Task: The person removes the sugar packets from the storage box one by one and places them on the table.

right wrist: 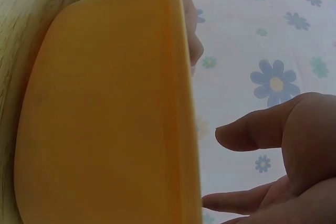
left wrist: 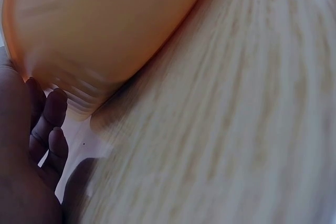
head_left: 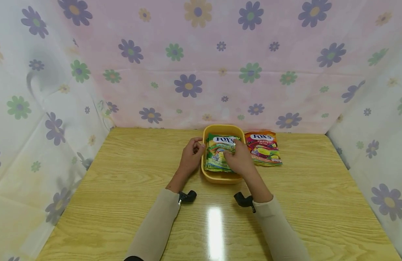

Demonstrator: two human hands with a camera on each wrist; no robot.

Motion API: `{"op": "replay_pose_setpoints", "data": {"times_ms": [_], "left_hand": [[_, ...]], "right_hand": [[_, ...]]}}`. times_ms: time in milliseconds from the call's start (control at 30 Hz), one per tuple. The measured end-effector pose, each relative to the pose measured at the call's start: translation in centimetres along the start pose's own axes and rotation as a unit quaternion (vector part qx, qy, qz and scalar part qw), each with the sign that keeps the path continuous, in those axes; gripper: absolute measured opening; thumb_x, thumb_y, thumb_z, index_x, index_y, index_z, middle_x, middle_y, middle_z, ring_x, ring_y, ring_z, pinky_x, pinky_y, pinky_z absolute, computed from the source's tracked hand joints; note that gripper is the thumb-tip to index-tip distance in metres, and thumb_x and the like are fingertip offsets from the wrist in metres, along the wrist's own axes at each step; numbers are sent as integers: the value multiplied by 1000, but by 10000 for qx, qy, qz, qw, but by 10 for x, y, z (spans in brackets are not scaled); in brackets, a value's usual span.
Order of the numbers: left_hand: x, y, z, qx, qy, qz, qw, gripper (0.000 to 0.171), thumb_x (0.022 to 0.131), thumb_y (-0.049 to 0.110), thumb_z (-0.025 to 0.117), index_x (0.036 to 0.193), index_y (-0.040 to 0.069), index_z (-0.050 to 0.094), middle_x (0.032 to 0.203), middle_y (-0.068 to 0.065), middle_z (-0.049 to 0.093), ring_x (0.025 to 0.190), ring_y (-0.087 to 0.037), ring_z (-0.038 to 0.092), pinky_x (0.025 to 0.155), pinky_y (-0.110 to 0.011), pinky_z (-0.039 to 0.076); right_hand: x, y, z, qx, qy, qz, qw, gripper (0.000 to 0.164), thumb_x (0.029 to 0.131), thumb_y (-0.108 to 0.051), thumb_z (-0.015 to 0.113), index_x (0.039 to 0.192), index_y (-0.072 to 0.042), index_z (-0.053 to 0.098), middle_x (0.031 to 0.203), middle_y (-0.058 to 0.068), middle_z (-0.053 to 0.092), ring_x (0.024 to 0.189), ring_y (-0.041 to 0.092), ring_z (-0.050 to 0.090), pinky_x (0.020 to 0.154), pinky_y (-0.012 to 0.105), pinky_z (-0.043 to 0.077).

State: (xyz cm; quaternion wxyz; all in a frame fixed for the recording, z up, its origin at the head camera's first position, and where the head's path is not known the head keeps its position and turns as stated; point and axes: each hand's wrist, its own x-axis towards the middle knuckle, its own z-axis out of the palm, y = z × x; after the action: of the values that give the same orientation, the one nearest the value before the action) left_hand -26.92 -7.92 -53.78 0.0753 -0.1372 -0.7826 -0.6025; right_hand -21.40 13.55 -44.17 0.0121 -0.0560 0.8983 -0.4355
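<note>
A yellow plastic bin [head_left: 222,180] sits on the table in the head view, with a green Fox's Spring Tea candy bag [head_left: 217,154] lying face up inside. Edges of more green packaging show under that bag. My left hand [head_left: 190,157] holds the bin's left rim, thumb at the edge and the other fingers bent outside the wall [left wrist: 105,19]. Over the bin's right side, my right hand [head_left: 242,159] reaches above the green bag with thumb and fingers spread apart; its fingertips partly cover the bag. Whether they touch it cannot be told.
A red Fox's Fruits candy bag [head_left: 264,149] lies flat on the table just right of the bin. The wooden table [head_left: 139,159] ends at a flowered cloth backdrop [head_left: 187,101] behind the bin. Black wrist mounts [head_left: 187,197] jut inward from both sleeves.
</note>
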Motion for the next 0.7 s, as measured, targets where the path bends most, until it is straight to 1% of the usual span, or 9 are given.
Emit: {"op": "replay_pose_setpoints", "data": {"times_ms": [100,133,167,233,300,367,433,533,700], "left_hand": [[0,-1,0,-9,-8,15,10000,37,111,28,57,143,10,58,89,-6,67,77,-19,59,75,-31,48],[0,-2,0,-15,-14,19,10000,37,112,29,57,143,10,58,89,-5,67,77,-19,59,74,-31,48],[0,-2,0,-26,-18,20,10000,37,112,29,57,143,10,58,89,-5,67,77,-19,59,75,-31,48],[0,-1,0,-39,-23,20,10000,37,112,28,56,143,9,57,89,-5,67,78,-20,59,75,-32,48],[0,0,0,-36,-21,22,10000,37,112,28,56,143,8,57,90,-5,67,78,-19,59,75,-32,48],[0,1,0,-16,-10,23,10000,38,112,27,57,144,7,57,90,-5,67,79,-19,59,75,-31,48],[-1,1,0,-21,-5,30,10000,37,111,27,57,143,7,57,90,-5,67,78,-19,59,75,-31,48],[-1,2,1,-13,-32,39,10000,36,111,26,57,143,8,58,89,-4,67,78,-18,59,74,-30,48],[0,3,2,12,-53,62,10000,35,111,24,58,143,8,58,89,-4,67,77,-18,59,74,-30,48]], "right_hand": [[0,0,1,-59,104,7,9999,70,100,-14,62,156,17,34,66,18,54,51,15,28,56,37,34],[-1,1,1,-112,115,31,9999,70,100,-15,62,156,17,34,70,18,55,54,18,32,59,39,37],[-1,1,2,-116,116,75,9998,71,100,-15,62,157,17,34,72,20,56,55,23,41,60,41,42],[-1,2,2,-173,125,131,9997,70,100,-16,62,156,17,35,94,28,63,74,34,57,73,49,52],[-1,1,3,-185,138,190,9996,69,101,-17,62,155,17,37,119,33,62,99,43,61,88,56,52],[0,1,3,-168,173,226,9995,67,101,-17,64,153,16,39,135,34,58,119,48,59,97,60,51],[1,1,5,-232,144,268,9993,63,101,-18,64,150,16,43,133,34,60,114,48,61,94,60,51],[1,3,7,-464,-106,387,9981,68,103,-20,62,154,17,36,143,37,54,126,52,58,101,62,50],[0,6,8,-408,-318,601,9969,80,104,-19,58,162,15,16,161,41,28,149,56,32,117,66,36]]}}
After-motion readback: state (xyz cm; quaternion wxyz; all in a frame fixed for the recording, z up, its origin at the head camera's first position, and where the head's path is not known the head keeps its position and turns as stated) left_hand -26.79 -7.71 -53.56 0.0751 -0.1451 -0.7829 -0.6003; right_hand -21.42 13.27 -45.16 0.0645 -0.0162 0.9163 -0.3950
